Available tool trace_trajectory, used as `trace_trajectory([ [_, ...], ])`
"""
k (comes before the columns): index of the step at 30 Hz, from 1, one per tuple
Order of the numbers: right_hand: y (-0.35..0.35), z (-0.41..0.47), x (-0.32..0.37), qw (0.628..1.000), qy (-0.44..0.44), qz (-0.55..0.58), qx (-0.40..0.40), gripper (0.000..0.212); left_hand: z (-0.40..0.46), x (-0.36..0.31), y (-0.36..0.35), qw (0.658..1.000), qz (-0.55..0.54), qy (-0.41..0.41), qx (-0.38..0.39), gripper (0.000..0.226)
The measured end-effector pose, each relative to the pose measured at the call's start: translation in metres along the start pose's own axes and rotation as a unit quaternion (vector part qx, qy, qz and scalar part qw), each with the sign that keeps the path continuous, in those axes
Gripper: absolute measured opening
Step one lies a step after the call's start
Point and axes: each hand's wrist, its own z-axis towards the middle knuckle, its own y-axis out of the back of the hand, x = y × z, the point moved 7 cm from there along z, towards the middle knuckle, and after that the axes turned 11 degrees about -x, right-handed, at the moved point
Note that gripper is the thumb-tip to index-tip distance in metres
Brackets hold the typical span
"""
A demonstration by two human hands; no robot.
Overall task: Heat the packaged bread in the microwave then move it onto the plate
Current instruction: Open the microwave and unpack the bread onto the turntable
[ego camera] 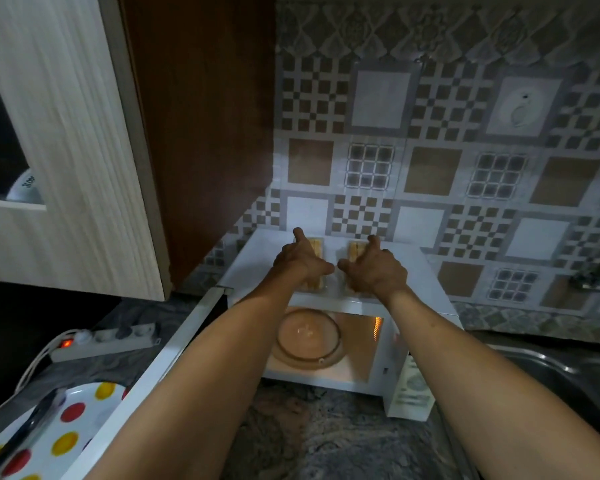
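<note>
Two clear packages of bread lie on top of the white microwave (433,285). My left hand (300,259) grips the left package (316,245), thumb toward the middle. My right hand (374,268) grips the right package (354,251) the same way. Most of each package is hidden under my hands. The microwave door (174,344) hangs open to the left, and the lit cavity shows a bare glass turntable (307,337). A white plate (84,420) with red and yellow dots lies at the lower left, with a dark utensil across it.
A white power strip (104,341) with a glowing red switch lies on the counter left of the microwave. A wall cabinet (66,143) hangs over the left side. A steel sink (551,372) is at the right, with a tap (593,278) on the tiled wall.
</note>
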Motion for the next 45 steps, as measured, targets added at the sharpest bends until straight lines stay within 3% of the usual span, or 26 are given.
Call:
trace_trajectory([
  [10, 0.022, -0.06, -0.002, 1.0, -0.012, 0.003, -0.028, 0.088, -0.047, 0.025, 0.015, 0.998, -0.068, -0.013, 0.002, 0.107],
  [17, 0.039, -0.152, 0.0, 0.997, 0.004, 0.039, -0.072, 0.082, -0.113, 0.056, 0.037, 0.994, -0.098, -0.043, -0.012, 0.087],
  [23, 0.025, -0.236, -0.027, 0.998, -0.017, 0.011, -0.057, 0.075, -0.176, 0.091, 0.033, 0.991, -0.043, -0.118, -0.04, 0.087],
  [29, -0.019, -0.285, -0.077, 0.995, -0.095, 0.043, -0.006, 0.075, -0.221, 0.149, -0.02, 0.995, -0.062, -0.078, 0.018, 0.089],
  [33, -0.055, -0.293, -0.101, 0.991, -0.122, 0.047, 0.036, 0.077, -0.228, 0.178, -0.061, 0.995, -0.077, -0.03, 0.058, 0.077],
  [36, -0.078, -0.291, -0.114, 0.988, -0.13, 0.057, 0.057, 0.081, -0.23, 0.195, -0.088, 0.992, -0.096, 0.019, 0.076, 0.085],
  [39, -0.1, -0.284, -0.125, 0.988, -0.123, 0.053, 0.08, 0.08, -0.226, 0.205, -0.112, 0.99, -0.112, 0.044, 0.074, 0.093],
  [45, -0.13, -0.277, -0.126, 0.988, -0.098, 0.063, 0.105, 0.079, -0.218, 0.214, -0.133, 0.991, -0.125, 0.041, 0.035, 0.078],
])
